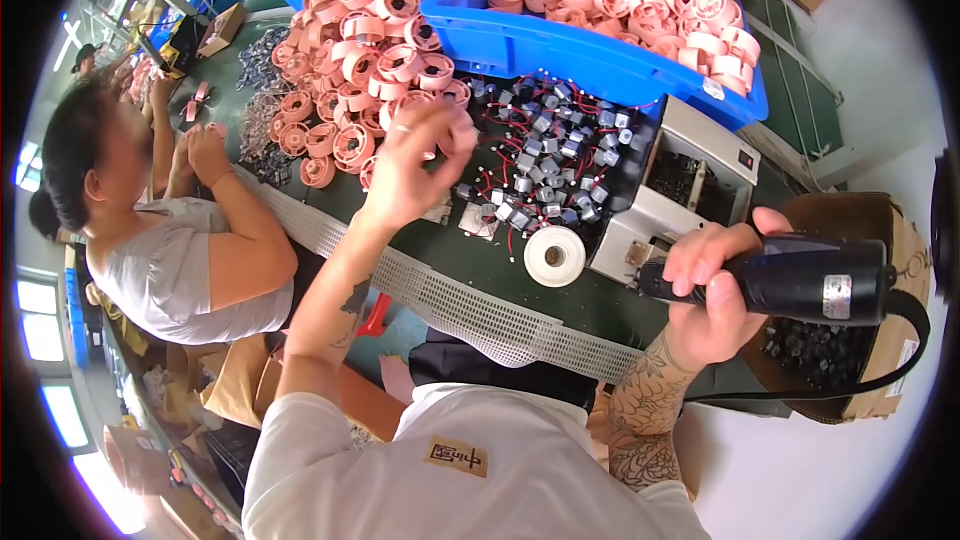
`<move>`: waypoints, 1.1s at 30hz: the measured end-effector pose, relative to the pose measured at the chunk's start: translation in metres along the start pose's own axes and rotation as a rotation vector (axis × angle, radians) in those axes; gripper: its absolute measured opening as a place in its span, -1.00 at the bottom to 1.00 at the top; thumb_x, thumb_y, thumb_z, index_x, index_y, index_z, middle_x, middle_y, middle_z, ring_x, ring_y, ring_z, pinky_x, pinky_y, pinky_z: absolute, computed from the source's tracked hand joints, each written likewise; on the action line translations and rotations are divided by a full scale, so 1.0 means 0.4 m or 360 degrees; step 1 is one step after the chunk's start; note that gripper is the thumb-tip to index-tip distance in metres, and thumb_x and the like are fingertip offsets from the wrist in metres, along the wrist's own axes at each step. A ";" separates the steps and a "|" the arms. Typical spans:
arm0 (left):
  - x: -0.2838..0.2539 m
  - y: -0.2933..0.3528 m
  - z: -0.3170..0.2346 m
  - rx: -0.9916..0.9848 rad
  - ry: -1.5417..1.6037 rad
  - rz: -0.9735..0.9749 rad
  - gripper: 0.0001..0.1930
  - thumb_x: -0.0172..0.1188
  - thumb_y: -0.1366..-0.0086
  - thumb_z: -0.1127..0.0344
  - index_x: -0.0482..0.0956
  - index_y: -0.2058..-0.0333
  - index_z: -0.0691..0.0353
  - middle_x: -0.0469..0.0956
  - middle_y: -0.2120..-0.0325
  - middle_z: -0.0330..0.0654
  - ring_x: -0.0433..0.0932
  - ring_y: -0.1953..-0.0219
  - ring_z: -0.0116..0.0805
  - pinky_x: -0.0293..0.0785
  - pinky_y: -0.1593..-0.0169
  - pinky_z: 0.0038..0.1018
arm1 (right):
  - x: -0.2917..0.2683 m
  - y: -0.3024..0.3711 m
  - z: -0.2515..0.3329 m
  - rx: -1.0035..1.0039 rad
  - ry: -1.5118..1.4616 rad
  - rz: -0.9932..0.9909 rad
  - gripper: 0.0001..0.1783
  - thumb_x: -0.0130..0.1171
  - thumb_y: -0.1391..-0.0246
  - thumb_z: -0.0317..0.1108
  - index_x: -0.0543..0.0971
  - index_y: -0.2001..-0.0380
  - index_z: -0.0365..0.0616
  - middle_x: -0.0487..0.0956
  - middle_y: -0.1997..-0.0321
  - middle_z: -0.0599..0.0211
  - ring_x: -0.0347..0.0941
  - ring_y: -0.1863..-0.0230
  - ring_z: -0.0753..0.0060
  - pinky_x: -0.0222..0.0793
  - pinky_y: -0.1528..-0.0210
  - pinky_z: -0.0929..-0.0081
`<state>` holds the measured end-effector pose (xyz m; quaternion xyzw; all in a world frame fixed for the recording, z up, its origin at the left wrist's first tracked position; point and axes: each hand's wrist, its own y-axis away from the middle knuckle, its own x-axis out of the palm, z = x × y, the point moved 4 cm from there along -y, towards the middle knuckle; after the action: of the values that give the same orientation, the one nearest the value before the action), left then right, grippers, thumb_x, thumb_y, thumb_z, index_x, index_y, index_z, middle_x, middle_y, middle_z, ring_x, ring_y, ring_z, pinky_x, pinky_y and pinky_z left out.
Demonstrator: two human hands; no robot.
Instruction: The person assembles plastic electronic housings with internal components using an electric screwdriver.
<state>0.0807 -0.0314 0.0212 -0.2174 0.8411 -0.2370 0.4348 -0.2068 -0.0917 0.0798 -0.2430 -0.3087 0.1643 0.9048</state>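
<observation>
I see the black power tool (810, 278) lying nearly level at the right, long axis left-right, nose toward the grey machine (690, 185), with my right hand (712, 295) clamped around it. My left hand (415, 165), fingers loosely curled, reaches over the pink spools (360, 70); I cannot tell whether it holds 1

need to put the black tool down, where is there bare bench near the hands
Bare green bench lies between the white tape roll and perforated strip. Crowded: small motors and pink spools beyond the left hand.
</observation>
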 end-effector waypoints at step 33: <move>0.162 -0.146 0.062 0.0097 -0.0931 0.0523 -0.74 0.16 -0.09 0.32 0.53 0.22 0.28 0.53 0.43 0.00 0.51 0.29 0.00 0.42 0.19 -0.18 | -0.002 -0.001 0.004 0.0096 0.0061 -0.0060 -0.29 0.12 0.25 -0.68 0.19 -0.09 -0.39 0.44 0.59 0.27 0.38 0.61 0.48 0.32 0.56 0.57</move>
<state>0.0766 -0.1198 0.0021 -0.1246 0.6971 -0.1163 0.6964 -0.2083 -0.0919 0.0808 -0.2129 -0.2908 0.1518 0.9204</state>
